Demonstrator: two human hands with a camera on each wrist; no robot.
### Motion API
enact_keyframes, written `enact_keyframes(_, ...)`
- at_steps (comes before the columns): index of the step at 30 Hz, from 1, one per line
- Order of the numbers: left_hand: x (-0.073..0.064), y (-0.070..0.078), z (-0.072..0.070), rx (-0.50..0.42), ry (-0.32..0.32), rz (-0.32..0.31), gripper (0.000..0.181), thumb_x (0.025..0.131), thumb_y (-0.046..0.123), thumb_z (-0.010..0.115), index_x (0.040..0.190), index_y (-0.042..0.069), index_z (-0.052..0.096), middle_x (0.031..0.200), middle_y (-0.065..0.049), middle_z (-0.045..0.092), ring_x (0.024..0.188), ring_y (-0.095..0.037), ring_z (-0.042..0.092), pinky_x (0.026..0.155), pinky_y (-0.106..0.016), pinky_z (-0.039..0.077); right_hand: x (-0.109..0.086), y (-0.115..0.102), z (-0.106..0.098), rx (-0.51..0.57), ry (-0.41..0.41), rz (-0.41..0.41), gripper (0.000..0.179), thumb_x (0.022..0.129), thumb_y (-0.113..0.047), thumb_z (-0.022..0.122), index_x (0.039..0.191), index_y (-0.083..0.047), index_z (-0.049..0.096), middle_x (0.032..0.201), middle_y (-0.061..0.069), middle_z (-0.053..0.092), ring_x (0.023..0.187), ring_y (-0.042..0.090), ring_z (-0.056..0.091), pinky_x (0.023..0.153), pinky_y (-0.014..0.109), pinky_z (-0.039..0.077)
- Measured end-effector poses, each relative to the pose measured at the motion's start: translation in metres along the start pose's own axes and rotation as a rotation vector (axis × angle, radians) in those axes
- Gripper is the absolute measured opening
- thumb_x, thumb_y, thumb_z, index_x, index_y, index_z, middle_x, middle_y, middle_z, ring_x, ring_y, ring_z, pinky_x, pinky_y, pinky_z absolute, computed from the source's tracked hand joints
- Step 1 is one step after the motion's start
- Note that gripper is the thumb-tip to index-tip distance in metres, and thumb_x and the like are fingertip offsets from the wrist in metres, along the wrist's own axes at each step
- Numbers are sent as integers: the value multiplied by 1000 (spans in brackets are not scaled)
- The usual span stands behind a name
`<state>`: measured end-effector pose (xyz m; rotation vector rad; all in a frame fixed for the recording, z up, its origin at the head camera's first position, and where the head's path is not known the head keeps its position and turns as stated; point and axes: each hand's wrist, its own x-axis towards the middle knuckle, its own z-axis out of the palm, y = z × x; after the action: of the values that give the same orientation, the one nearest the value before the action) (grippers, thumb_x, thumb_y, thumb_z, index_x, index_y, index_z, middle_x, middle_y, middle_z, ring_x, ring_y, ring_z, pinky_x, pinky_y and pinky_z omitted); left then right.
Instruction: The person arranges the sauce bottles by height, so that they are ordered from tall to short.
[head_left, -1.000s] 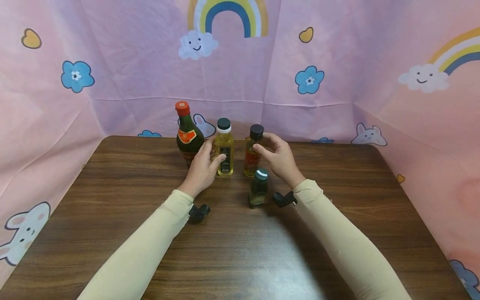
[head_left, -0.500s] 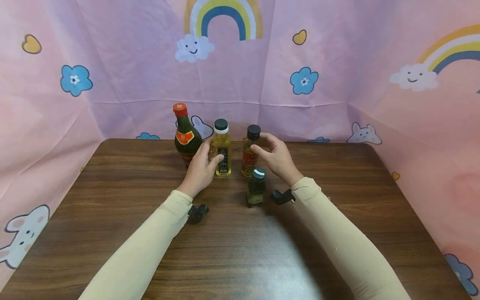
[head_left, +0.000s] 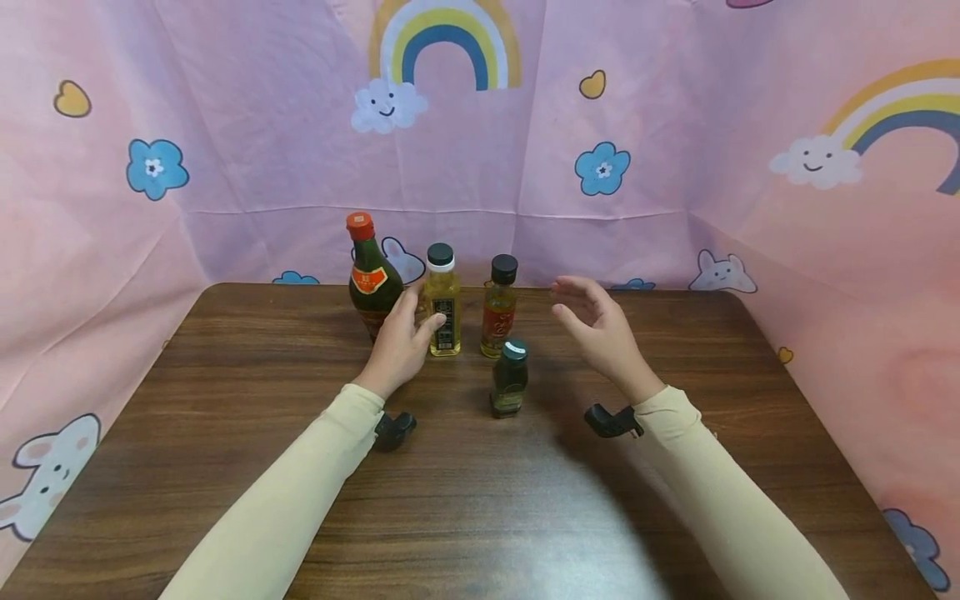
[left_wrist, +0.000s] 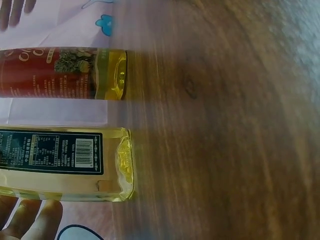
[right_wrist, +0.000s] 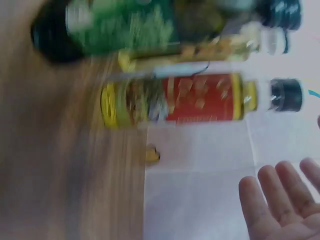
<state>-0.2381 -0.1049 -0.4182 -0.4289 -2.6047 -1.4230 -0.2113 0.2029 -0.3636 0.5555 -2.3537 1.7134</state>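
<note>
My left hand (head_left: 399,342) holds a square clear bottle of yellow oil (head_left: 448,333) with a dark green cap, its thumb over the front label and its fingers along the left side. The left wrist view shows those fingers (left_wrist: 47,220) against the bottle's side. To the right stands a round oil bottle (head_left: 498,323) with a red label and black cap. My right hand (head_left: 600,333) is apart from it on the right, fingers loosely bent and nothing in them. A small dark green bottle (head_left: 510,385) stands nearer to me, in front of the red-labelled one.
A tall dark green bottle (head_left: 372,287) with a red cap and orange label stands behind my left hand, partly hidden by it. All the bottles are upright on a brown wooden table (head_left: 450,517). A pink patterned cloth (head_left: 465,167) hangs behind the table and at its sides.
My right hand has let go of the red-labelled oil bottle and moved off to the right. My left hand stays on the square oil bottle. The head view has shifted slightly.
</note>
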Motion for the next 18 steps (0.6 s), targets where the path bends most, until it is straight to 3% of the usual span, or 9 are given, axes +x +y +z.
enact_keyframes(7, -1, 1, 0, 7, -2, -5, 71, 107, 33, 57, 167, 19, 19, 168, -12, 26, 153, -33, 30, 118, -56, 35, -32, -11, 1, 111, -27, 16, 46, 101, 0, 64, 145, 1, 51, 140, 18, 59, 131, 29, 56, 102, 25, 50)
enact_keyframes(14, -1, 2, 0, 19, 1, -11, 71, 108, 32, 56, 167, 18, 19, 169, -13, 26, 153, -34, 29, 119, -56, 33, -53, -12, 24, 130, -146, 27, 54, 97, 1, 68, 147, -3, 48, 145, 17, 54, 137, 37, 50, 108, 47, 49)
enact_keyframes(18, -1, 2, 0, 20, 1, -11, 71, 108, 32, 56, 167, 18, 19, 169, -13, 26, 152, -34, 30, 118, -56, 34, -57, -10, 38, 130, -172, 60, 57, 97, -1, 71, 149, -6, 48, 148, 17, 52, 136, 36, 53, 110, 51, 46)
